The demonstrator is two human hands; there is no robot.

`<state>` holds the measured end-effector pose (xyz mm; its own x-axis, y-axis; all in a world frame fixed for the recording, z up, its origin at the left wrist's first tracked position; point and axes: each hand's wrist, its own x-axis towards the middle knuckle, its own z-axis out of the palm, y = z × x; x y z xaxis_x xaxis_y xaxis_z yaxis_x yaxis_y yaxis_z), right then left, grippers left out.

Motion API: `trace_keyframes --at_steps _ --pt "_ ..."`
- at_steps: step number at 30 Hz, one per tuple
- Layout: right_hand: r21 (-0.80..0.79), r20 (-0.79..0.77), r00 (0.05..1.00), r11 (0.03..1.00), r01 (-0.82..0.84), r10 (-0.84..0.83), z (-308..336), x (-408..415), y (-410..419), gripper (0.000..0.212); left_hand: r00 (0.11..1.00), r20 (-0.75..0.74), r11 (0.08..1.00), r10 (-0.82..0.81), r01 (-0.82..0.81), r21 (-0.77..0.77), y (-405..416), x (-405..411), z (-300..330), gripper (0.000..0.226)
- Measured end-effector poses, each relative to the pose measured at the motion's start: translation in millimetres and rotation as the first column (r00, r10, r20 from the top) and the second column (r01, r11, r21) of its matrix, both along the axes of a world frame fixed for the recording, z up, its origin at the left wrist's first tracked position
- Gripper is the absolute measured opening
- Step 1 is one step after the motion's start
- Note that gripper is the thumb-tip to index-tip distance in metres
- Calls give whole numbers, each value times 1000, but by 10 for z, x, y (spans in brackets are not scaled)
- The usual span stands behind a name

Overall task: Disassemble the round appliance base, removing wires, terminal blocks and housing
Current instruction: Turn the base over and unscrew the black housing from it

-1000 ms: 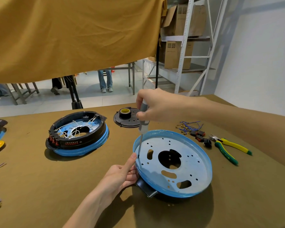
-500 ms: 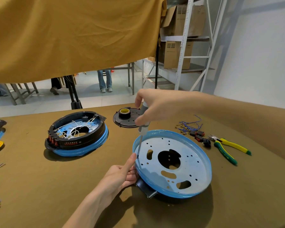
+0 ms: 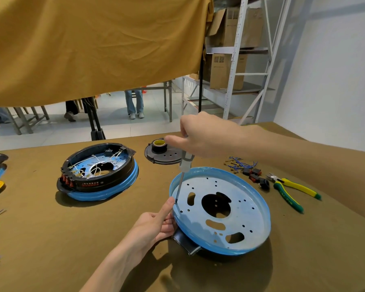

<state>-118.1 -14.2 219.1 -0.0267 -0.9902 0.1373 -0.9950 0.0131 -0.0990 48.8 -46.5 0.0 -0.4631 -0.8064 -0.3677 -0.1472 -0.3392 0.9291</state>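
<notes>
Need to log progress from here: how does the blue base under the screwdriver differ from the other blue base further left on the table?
The near base is stripped: a bare perforated blue plate, no wires. The far base still carries its black housing ring, white wiring and red terminal blocks. The left hand grips the near base's rim while the right hand holds a screwdriver to it; nothing touches the far base. Both are round, blue-rimmed and lie flat on the table.

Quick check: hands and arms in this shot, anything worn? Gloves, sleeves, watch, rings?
Nothing worn. The left hand and right hand are bare, with no gloves, and no rings or watch show. Both forearms are bare up to the frame edge, with no sleeve or cuff in view.
</notes>
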Motion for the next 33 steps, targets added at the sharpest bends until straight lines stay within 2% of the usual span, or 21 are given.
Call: trace_keyframes --at_steps 2,4,6,7,8,11,12,13,15,16,18,19,21,23,24,26,28,30,31,33 --pt "-19 -41 998 999 -38 37 -18 0 5 41 1000 1 1000 -1 1 -3 -4 7 -11 91" --pt "57 115 989 993 -100 93 55 -10 28 30 1000 7 1000 7 -7 -2 -4 11 -20 90" --pt "148 250 963 979 -143 103 134 -10 51 39 1000 14 1000 12 -12 -1 -4 5 -23 90" --pt "149 254 962 978 -146 104 143 -7 51 40 1000 16 1000 11 -11 -1 -6 1 -20 90" --pt "133 208 973 983 -125 96 130 5 50 40 1000 16 1000 8 -8 2 -8 0 -16 90" --pt "-32 -109 994 999 -8 4 28 28 7 56 1000 4 1000 -10 10 12 -6 -1 -2 88" --pt "-76 -134 991 997 -7 -3 -3 24 -11 56 1000 1 1000 -11 11 14 -5 -2 3 89" --pt "-67 -93 996 998 -21 15 -11 20 -19 50 1000 -1 1000 -10 10 16 -4 -4 4 89" --pt "36 101 992 997 -73 69 47 -1 -19 30 1000 -1 1000 -6 6 15 3 -3 6 91" --pt "101 178 981 990 -96 77 97 -9 -11 28 1000 1 1000 -3 3 15 5 -2 7 91" --pt "211 242 968 970 -124 71 173 -32 23 43 1000 0 1000 -5 5 17 3 -3 5 91" --pt "222 210 975 968 -119 71 179 -42 36 48 1000 -1 1000 -8 8 18 3 -4 5 90" --pt "165 17 998 984 -64 62 130 -29 55 53 1000 2 1000 -9 9 18 1 -2 4 90" --pt "17 -168 986 1000 -5 7 53 -10 53 58 1000 9 1000 -4 4 16 0 -2 4 90" --pt "-41 -191 982 999 4 -12 18 -4 45 58 1000 13 1000 -4 3 15 2 -1 7 91" --pt "-50 -119 993 998 -31 25 -3 -1 26 45 1000 16 1000 -7 6 13 10 -1 9 91" --pt "20 65 993 995 -98 97 36 1 31 33 1000 14 1000 -2 2 12 9 2 8 92" --pt "109 206 970 982 -156 132 94 5 53 41 1000 17 1000 0 -1 15 6 -3 9 92" --pt "127 216 967 978 -168 138 106 3 58 44 1000 21 1000 3 -3 16 7 -10 10 92" --pt "99 128 983 984 -146 133 85 22 58 44 999 31 1000 15 -15 16 8 -16 20 92"
